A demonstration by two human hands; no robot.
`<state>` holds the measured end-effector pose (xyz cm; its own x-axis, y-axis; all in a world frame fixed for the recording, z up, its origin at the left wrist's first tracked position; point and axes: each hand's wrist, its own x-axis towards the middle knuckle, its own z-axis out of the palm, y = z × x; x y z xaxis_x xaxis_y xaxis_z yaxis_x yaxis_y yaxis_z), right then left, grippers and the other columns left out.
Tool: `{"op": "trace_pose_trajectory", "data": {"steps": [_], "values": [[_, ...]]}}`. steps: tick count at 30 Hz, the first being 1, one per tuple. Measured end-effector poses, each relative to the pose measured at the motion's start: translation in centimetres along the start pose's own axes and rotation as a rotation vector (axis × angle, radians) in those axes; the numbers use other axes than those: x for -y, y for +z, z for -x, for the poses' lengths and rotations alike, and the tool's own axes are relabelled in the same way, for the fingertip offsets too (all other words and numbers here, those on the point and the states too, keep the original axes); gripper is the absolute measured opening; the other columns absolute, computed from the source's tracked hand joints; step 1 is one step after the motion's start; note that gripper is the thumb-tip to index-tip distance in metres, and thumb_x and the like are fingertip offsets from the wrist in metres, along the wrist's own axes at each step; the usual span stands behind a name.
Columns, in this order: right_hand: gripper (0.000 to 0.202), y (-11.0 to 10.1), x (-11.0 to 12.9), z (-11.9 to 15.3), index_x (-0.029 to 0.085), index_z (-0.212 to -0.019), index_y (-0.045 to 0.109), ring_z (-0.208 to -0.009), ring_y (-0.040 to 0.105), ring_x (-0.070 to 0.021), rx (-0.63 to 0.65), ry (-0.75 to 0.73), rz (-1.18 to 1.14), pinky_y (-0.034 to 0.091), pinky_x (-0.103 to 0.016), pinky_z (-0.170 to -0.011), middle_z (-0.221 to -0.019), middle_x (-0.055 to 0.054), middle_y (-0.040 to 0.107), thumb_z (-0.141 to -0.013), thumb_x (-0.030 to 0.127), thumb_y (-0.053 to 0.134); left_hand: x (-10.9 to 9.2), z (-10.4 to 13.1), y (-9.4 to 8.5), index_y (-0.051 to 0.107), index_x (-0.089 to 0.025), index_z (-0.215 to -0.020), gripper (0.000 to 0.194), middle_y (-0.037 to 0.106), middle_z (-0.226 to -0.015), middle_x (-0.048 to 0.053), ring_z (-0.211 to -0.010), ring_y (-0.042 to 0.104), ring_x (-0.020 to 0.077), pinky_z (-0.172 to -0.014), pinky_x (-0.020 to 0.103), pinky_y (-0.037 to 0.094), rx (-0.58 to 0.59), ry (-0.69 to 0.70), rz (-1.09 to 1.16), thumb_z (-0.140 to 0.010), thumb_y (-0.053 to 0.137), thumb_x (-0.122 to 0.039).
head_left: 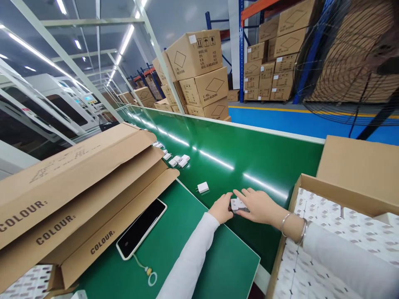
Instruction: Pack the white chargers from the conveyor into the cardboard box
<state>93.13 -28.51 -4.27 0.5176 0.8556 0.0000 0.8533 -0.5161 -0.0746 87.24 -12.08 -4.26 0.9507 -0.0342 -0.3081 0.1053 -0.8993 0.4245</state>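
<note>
Near the middle of the green belt, my left hand [222,207] and my right hand [257,205] come together around a few small white chargers [237,204]. The left fingers are closed against the chargers' left side; the right thumb and fingers press on their right side. A single white charger [203,187] with metal prongs lies on the belt, up and left of my hands. Farther left, several more white chargers [180,161] lie in a loose group beside the cardboard flaps.
An open carton [302,181] filled with rows of white pieces stands at the right. Cardboard flaps [93,178] of another carton reach in from the left, beside a phone [141,228] on the green board [187,232]. A fan [346,62] is at the upper right.
</note>
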Motion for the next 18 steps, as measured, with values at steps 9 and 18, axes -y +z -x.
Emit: {"op": "trace_pose_trajectory", "data": {"steps": [9,18], "values": [[0.046,1.9,0.3,-1.6,0.015,-0.106,0.057,-0.071,0.057,-0.0162,0.062,-0.02,-0.088,0.047,-0.035,-0.067,-0.086,-0.004,0.06,-0.089,0.057,0.047,0.1,0.8,1.5,0.063,-0.02,-0.075,0.019,0.066,-0.09,0.005,-0.088,0.063,0.0213,-0.075,0.03,0.046,-0.1,-0.032,-0.067,-0.08,0.046,-0.014],[0.054,-3.7,-0.7,2.9,0.021,-0.091,0.05,-0.068,0.057,-0.017,-0.161,0.336,-0.756,0.044,-0.03,-0.064,-0.073,-0.001,0.058,-0.092,0.064,0.017,2.4,0.9,-2.0,0.051,-0.017,-0.12,0.038,0.055,-0.122,0.011,-0.115,0.05,0.0225,-0.097,0.033,0.036,-0.39,-0.237,-0.176,-0.088,0.032,-0.011]]}}
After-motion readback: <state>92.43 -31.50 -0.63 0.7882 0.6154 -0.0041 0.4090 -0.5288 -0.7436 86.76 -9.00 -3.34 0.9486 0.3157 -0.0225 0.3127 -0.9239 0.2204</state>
